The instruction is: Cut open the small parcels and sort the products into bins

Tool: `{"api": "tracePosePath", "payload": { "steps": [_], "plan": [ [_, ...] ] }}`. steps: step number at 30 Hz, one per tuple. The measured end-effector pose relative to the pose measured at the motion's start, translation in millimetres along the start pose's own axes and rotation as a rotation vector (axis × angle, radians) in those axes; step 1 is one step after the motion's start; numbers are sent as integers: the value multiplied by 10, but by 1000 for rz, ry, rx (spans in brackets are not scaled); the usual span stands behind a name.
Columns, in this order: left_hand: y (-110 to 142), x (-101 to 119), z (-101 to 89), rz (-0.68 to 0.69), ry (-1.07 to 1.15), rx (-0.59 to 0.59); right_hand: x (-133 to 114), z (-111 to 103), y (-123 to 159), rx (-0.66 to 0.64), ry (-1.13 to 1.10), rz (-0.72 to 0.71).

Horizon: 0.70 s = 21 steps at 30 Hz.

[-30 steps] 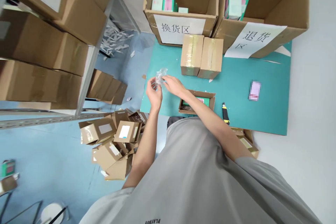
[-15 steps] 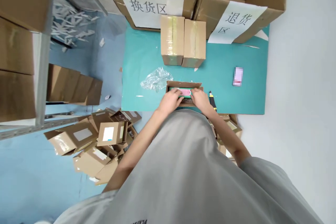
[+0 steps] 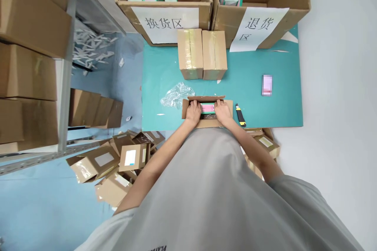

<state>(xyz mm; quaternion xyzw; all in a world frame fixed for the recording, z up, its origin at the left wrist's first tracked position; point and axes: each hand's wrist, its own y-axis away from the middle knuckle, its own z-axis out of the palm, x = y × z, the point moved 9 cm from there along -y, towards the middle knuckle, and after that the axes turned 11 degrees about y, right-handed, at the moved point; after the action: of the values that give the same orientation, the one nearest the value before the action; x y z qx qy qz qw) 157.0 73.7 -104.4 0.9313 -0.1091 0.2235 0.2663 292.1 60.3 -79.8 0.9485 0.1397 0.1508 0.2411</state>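
Observation:
A small open cardboard box (image 3: 206, 99) lies on the teal mat (image 3: 265, 106) just in front of me, with a green and pink packet (image 3: 207, 108) showing inside it. My left hand (image 3: 193, 112) presses flat on the box's left flap. On the right flap rests my right hand (image 3: 223, 111), fingers also laid flat. A crumpled clear plastic wrap (image 3: 176, 95) lies on the mat to the left of the box.
A yellow-black utility knife (image 3: 240, 115) and a pink card (image 3: 266, 85) lie right of the box. Two taped cartons (image 3: 202, 53) stand behind it, before two large labelled boxes (image 3: 165, 11) holding green packets. Small cartons (image 3: 118, 160) litter the blue floor; shelving (image 3: 29, 47) stands left.
One second ago both hands held the plastic wrap above the mat. It now lies on the mat, and both hands have come down onto the small box's flaps.

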Motion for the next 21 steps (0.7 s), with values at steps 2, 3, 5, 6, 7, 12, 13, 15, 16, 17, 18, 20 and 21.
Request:
{"api": "tracePosePath", "payload": {
  "steps": [2,3,5,6,7,12,13,15,16,17,18,20,21],
  "plan": [
    [-6,-22,10,10,36,21,-25,-3,-5,-4,11,8],
    [-1,-32,12,19,47,23,-35,-6,-6,-7,15,8],
    [13,-48,5,39,54,19,-50,-14,-8,-9,14,-5],
    [18,-55,-7,47,54,16,-52,-21,-10,-5,7,-17],
    [21,-59,-25,55,52,12,-49,-31,-12,0,-3,-28],
    [58,-44,-176,125,22,-11,75,-92,32,46,-37,-80],
    [86,-29,-222,157,13,-7,121,-101,60,60,-49,-90],
    [170,7,-347,235,5,31,237,-122,136,104,-100,-109],
    [224,26,-426,276,12,62,307,-141,182,138,-141,-116],
    [283,40,-513,311,32,95,383,-167,231,179,-193,-123],
    [343,46,-605,338,68,125,464,-202,282,224,-254,-130],
    [462,46,-798,380,184,165,629,-289,375,307,-401,-144],
    [519,39,-900,394,260,179,709,-343,414,339,-490,-150]
  ]
}}
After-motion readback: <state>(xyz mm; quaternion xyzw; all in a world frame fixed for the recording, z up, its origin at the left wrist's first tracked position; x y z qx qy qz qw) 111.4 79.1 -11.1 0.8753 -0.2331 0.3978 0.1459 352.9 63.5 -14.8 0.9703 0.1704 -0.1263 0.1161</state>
